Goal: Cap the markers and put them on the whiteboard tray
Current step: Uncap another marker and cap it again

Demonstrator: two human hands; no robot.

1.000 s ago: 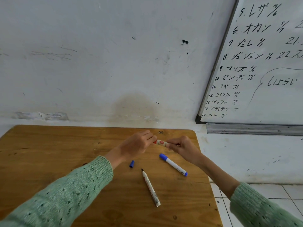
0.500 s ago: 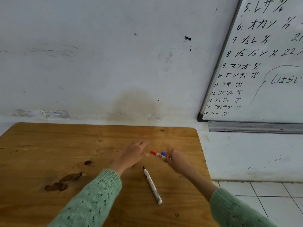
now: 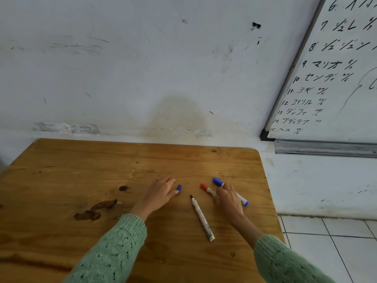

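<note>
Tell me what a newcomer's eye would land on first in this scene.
Two hands on the wooden table: the left hand beside a loose blue cap, the right hand over a red-capped marker and a blue-capped marker. Between them lies an uncapped black marker. At right, a whiteboard full of handwriting hangs above its grey tray.

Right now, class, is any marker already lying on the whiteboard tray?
No: the whiteboard tray shows no marker, while the uncapped black marker, red marker and blue marker lie on the wooden table.
</note>
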